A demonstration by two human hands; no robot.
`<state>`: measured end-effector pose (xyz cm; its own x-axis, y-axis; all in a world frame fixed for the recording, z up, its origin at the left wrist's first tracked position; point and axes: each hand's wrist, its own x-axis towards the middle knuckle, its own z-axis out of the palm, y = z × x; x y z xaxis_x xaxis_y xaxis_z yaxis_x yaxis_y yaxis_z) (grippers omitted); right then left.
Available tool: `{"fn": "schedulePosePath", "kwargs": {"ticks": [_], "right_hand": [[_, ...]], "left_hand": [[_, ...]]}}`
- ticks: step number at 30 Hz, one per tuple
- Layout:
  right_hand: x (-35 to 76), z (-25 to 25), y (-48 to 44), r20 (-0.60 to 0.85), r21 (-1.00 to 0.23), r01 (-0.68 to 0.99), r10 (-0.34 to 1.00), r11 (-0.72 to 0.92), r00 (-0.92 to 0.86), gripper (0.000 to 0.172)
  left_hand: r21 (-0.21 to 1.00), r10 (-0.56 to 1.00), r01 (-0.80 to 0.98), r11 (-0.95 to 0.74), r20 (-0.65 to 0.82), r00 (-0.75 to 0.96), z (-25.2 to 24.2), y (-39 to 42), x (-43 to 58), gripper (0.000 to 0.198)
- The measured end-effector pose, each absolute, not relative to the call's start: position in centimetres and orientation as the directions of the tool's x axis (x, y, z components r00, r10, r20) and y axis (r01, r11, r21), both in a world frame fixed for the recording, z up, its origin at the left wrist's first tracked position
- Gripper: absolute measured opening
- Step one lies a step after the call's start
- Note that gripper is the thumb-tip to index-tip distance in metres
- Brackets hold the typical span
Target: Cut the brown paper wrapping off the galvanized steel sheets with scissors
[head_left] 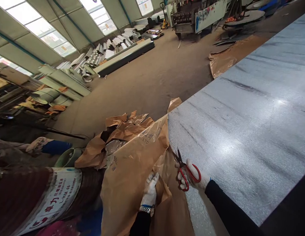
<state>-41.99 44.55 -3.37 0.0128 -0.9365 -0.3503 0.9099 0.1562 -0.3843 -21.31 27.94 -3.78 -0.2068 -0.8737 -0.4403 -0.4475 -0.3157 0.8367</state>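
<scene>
My right hand (195, 180), in a white glove, grips red-handled scissors (184, 168). Their dark blades are open at the edge of the brown wrapping paper (132, 170), right beside the near corner of a large galvanized metal sheet (241, 124). My left hand (150, 190), also gloved and with a watch at the wrist, presses on and pinches the brown paper just left of the scissors. The paper hangs down off the sheet's left edge and carries printed lettering.
Crumpled brown paper (113, 134) is piled to the left. A labelled drum (44, 196) lies at lower left. More torn paper (228, 57) sits on the concrete floor (147, 78) beyond the sheet. Stacked metal profiles (105, 55) and a machine (196, 16) stand at the back.
</scene>
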Motion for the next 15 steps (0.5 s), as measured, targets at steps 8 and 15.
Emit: {"fn": "schedulePosePath", "kwargs": {"ticks": [8, 15], "right_hand": [[-42.0, -4.1, 39.3, -0.391, -0.381, 0.914, -0.920, 0.142, -0.020, 0.075], [-43.9, -3.6, 33.3, -0.516, -0.416, 0.894, -0.853, 0.165, -0.082, 0.082]], "left_hand": [[0.827, -0.845, -0.505, -0.248, -0.440, -0.304, -3.2, 28.9, -22.4, 0.053], [0.790, -0.827, -0.587, -0.180, -0.444, -0.344, -1.3, 28.8, -22.7, 0.041]]}}
